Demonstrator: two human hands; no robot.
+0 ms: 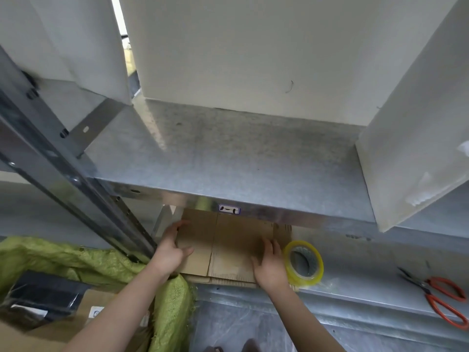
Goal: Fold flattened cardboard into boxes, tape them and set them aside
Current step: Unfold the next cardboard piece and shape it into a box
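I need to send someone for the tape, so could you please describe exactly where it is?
Look at the lower metal shelf, under the upper one holding white boxes. The tape stands on edge just right of the flat cardboard, beside the right hand. It is the only yellowish ring; the scissors have orange handles.

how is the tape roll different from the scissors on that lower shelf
The tape roll is a yellowish see-through ring, while the scissors have dark blades and orange-red handles. The tape roll stands on edge against the flattened cardboard, beside the right hand; the scissors lie flat, far to the right, away from both hands. Both rest on the same metal shelf.
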